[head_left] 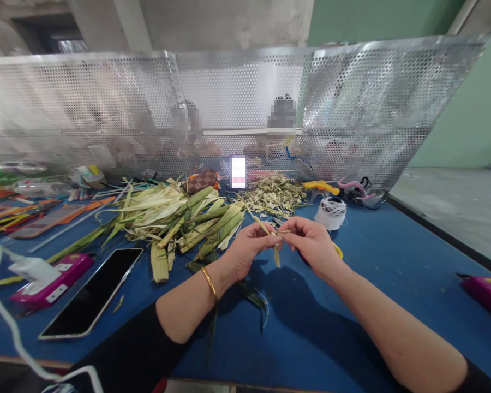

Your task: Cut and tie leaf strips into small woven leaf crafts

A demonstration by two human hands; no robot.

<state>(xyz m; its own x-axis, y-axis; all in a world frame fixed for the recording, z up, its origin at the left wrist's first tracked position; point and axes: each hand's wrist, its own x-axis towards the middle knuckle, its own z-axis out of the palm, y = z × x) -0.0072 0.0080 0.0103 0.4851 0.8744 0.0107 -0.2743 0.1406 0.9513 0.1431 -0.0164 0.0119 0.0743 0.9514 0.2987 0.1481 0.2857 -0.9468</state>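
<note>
My left hand and my right hand meet over the blue table, both pinched on a small folded strip of green-yellow leaf. A thin strip runs from it up and left toward the leaf pile. A gold bangle sits on my left wrist. A pile of long green and pale leaves lies just behind my left hand. A heap of small woven leaf pieces lies behind my hands.
A spool of white thread stands right of the heap. A black phone and a pink power bank with white charger lie at left. Scissors lie at far left. A perforated metal screen fences the back; people sit behind it.
</note>
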